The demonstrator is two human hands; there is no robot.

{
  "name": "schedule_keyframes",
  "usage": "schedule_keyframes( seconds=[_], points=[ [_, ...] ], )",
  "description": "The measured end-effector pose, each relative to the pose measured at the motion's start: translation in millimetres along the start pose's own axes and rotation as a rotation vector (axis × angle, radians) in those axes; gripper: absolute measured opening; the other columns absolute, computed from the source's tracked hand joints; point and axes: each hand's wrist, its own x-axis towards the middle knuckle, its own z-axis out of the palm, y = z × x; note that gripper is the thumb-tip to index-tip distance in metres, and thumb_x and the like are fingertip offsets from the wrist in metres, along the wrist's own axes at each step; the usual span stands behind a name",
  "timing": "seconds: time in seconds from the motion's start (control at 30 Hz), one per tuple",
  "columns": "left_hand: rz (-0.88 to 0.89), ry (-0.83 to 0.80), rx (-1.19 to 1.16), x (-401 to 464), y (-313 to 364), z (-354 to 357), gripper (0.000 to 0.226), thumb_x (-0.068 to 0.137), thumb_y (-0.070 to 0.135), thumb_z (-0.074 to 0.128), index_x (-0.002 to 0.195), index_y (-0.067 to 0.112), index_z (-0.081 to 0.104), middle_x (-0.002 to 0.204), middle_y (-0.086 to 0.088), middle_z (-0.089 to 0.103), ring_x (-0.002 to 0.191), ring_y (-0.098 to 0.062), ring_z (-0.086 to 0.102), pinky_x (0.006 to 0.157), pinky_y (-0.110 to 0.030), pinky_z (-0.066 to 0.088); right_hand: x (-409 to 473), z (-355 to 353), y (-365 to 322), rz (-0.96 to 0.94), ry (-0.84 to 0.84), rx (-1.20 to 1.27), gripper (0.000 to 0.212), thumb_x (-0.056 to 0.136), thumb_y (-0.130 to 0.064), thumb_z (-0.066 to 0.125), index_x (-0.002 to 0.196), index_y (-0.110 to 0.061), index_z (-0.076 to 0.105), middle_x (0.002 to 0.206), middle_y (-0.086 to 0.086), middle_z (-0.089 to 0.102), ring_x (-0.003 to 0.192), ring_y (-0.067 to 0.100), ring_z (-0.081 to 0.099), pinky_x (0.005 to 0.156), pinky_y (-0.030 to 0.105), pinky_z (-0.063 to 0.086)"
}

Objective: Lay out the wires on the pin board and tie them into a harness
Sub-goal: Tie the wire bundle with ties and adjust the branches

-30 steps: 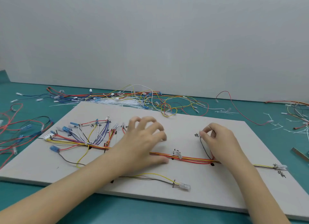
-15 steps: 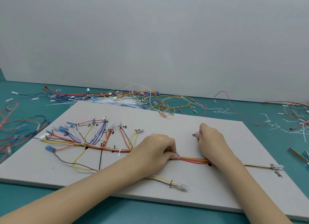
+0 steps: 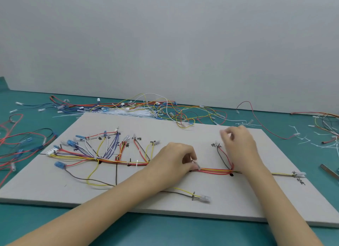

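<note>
We see a pale grey pin board (image 3: 183, 128) with black handwritten marks on it, lying on a teal table (image 3: 36, 225) before a plain light grey wall (image 3: 165, 35). The main wire bundle (image 3: 214, 171) on the board runs red, orange and yellow. Its branches (image 3: 110, 146) at the left are blue, purple, white, yellow, red and dark grey, and several end in blue connectors (image 3: 60, 165); one connector (image 3: 52, 152) is white. White cable ties (image 3: 128, 114) lie behind the board, among a loose wire pile (image 3: 165, 108) of red, yellow, blue, orange and white.
</note>
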Motion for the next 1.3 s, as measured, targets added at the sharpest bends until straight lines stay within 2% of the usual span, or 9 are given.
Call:
schedule_keyframes(
  seconds=[0.07, 0.2, 0.3, 0.5, 0.57, 0.7, 0.8, 1.0, 1.3],
  points=[
    [0.017, 0.104, -0.029, -1, 1, -5, 0.021, 0.084, 0.029, 0.073, 0.103, 0.020, 0.072, 0.090, 0.009, 0.069, 0.080, -0.004, 0.060, 0.075, -0.019, 0.046, -4, -15, -9, 0.008, 0.083, 0.348, 0.029, 0.100, -0.024, 0.045, 0.082, -0.016, 0.066, 0.076, 0.002, 0.053, 0.068, 0.012, 0.049, 0.062, 0.027, 0.032],
    [-0.006, 0.321, -0.423, 2, 20, -25, 0.013, 0.087, 0.018, 0.071, 0.099, 0.020, 0.076, 0.091, 0.011, 0.074, 0.081, 0.000, 0.064, 0.071, -0.012, 0.045, -27, -35, -42, 0.070, -0.352, 1.013, 0.032, 0.101, -0.023, 0.047, 0.097, -0.009, 0.074, 0.062, -0.003, 0.045, 0.050, 0.008, 0.030, 0.050, 0.018, 0.025],
    [-0.082, 0.299, -0.735, 3, 32, -35, 0.012, 0.088, 0.020, 0.068, 0.095, 0.025, 0.075, 0.082, 0.010, 0.074, 0.077, -0.001, 0.063, 0.067, -0.018, 0.049, -38, -35, -56, 0.050, -0.548, 1.138, 0.033, 0.098, -0.025, 0.047, 0.102, -0.004, 0.072, 0.065, 0.000, 0.041, 0.053, 0.011, 0.026, 0.053, 0.022, 0.024],
    [-0.222, 0.172, -0.933, -1, 33, -35, 0.016, 0.085, 0.023, 0.067, 0.100, 0.021, 0.075, 0.079, 0.012, 0.070, 0.075, -0.006, 0.056, 0.074, -0.023, 0.050, -49, -32, -59, 0.018, -0.806, 1.213, 0.031, 0.091, -0.029, 0.050, 0.089, -0.010, 0.074, 0.062, -0.003, 0.039, 0.053, 0.011, 0.028, 0.053, 0.021, 0.027],
    [-0.212, 0.128, -1.039, -3, 32, -33, 0.017, 0.079, 0.021, 0.069, 0.094, 0.016, 0.076, 0.069, -0.001, 0.063, 0.073, -0.012, 0.057, 0.077, -0.024, 0.053, -53, -28, -59, 0.008, -0.849, 1.193, 0.032, 0.093, -0.030, 0.049, 0.091, -0.010, 0.074, 0.062, -0.003, 0.040, 0.053, 0.010, 0.028, 0.052, 0.020, 0.029],
    [-0.212, 0.102, -1.111, -7, 31, -33, 0.016, 0.076, 0.021, 0.069, 0.087, 0.011, 0.076, 0.082, -0.015, 0.063, 0.077, -0.012, 0.065, 0.072, -0.019, 0.053, -56, -24, -57, 0.021, -0.892, 1.181, 0.032, 0.095, -0.029, 0.050, 0.095, -0.008, 0.074, 0.062, -0.004, 0.045, 0.053, 0.010, 0.032, 0.053, 0.018, 0.034],
    [-0.226, 0.101, -1.075, -5, 30, -34, 0.013, 0.085, 0.018, 0.066, 0.092, 0.009, 0.074, 0.084, -0.005, 0.071, 0.069, -0.014, 0.065, 0.068, -0.023, 0.053, -57, -25, -55, 0.018, -0.862, 1.177, 0.034, 0.095, -0.034, 0.055, 0.093, -0.004, 0.072, 0.068, 0.003, 0.058, 0.063, 0.014, 0.051, 0.063, 0.024, 0.049],
    [-0.294, 0.085, -0.949, -3, 27, -38, 0.012, 0.090, 0.022, 0.065, 0.090, 0.019, 0.077, 0.079, 0.003, 0.070, 0.074, -0.006, 0.059, 0.073, -0.020, 0.047, -52, -20, -58, 0.100, -0.403, 1.185, 0.039, 0.074, -0.039, 0.069, 0.094, -0.006, 0.070, 0.079, 0.008, 0.065, 0.072, 0.018, 0.061, 0.069, 0.030, 0.056],
    [-0.277, 0.029, -0.837, -7, 22, -32, 0.012, 0.088, 0.016, 0.068, 0.079, 0.017, 0.074, 0.065, 0.009, 0.066, 0.061, -0.002, 0.052, 0.061, -0.013, 0.040, -53, -16, -70, 0.080, -0.415, 1.085, 0.011, 0.086, -0.009, 0.068, 0.089, 0.000, 0.072, 0.073, 0.011, 0.068, 0.067, 0.016, 0.062, 0.057, 0.023, 0.051]
  ],
)
